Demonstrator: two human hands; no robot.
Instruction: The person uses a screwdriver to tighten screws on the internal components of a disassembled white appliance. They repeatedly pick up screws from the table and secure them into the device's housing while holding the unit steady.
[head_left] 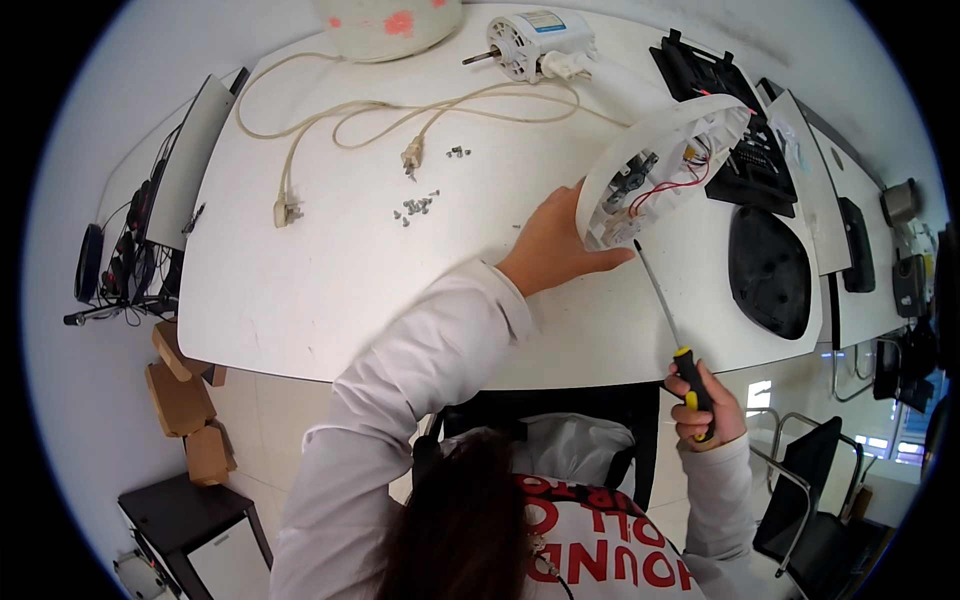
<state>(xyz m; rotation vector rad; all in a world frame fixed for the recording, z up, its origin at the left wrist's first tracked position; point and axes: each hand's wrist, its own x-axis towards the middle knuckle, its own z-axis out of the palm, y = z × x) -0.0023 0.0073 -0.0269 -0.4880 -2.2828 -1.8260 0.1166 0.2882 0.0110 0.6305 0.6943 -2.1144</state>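
A white worktop (270,310) stands near pale walls (85,430), above a light tiled floor (285,415). At left, brown cardboard boxes (180,402) sit near a dark-topped table (185,505); at right, a metal-framed black chair (805,475) and bright light patches (760,393).

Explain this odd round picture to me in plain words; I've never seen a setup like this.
There is no robot here: a person works with two bare hands. The single picture comes from a wide fisheye camera on the person's head, looking down, so straight edges bend.

The left hand holds a white curved housing by its edge; its open side shows red wires. The right hand grips a black-and-yellow screwdriver, its tip near the housing; whether they touch is unclear.

On the white table lie small screws, pale cords with plugs, a white motor, an open black tool case and a dark rounded panel.
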